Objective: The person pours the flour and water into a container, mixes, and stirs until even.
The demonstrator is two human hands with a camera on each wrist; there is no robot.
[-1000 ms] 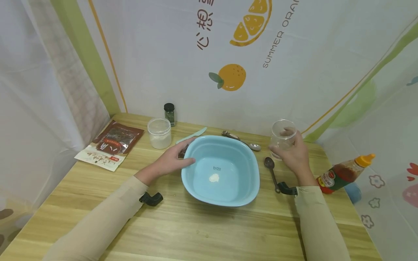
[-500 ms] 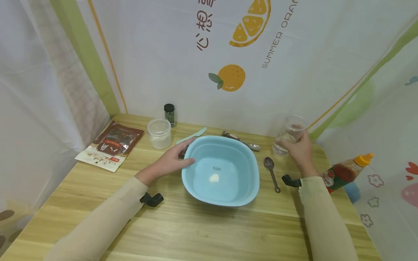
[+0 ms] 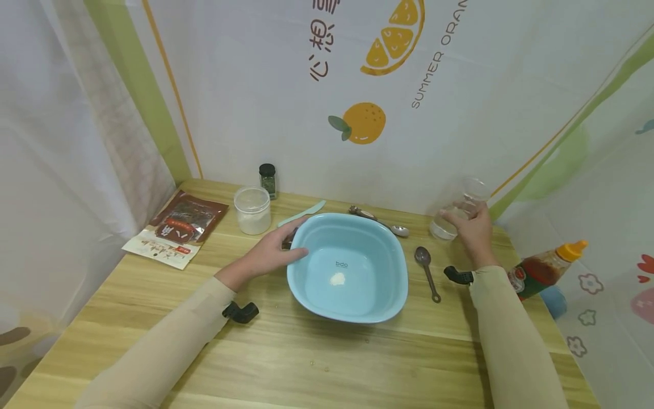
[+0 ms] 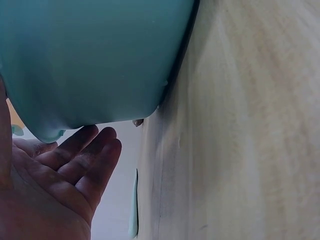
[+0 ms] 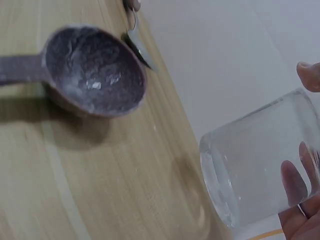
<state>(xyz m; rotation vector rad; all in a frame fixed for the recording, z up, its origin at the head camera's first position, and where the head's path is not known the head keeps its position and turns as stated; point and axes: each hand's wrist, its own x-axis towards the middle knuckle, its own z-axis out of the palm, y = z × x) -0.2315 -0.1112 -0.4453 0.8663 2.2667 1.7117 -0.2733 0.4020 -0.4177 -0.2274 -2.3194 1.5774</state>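
Observation:
My left hand (image 3: 271, 247) holds the left rim of a light blue basin (image 3: 347, 315), thumb over the inside and fingers against the outer wall. A small heap of white powder (image 3: 337, 279) lies on the basin floor. At the back right, my right hand (image 3: 474, 230) is around a clear cup (image 3: 443, 228) holding clear liquid. The right wrist view shows the cup (image 5: 255, 160) upright on the table, the thumb (image 5: 311, 76) off its wall near the rim and the fingers along the far side. A dark measuring spoon (image 3: 423, 257) lies between basin and right hand.
Behind the basin lie a turquoise knife (image 3: 302, 213) and a metal spoon (image 3: 399, 231). Left of it stand a jar of white powder (image 3: 253, 220) and a black-lidded spice jar (image 3: 268, 182), beside a brown food packet (image 3: 179, 227). A red sauce bottle (image 3: 541, 271) leans near the right forearm.
My right hand has moved the cup back and to the right, and its thumb now stands off the wall. The left hand and basin have stayed in place.

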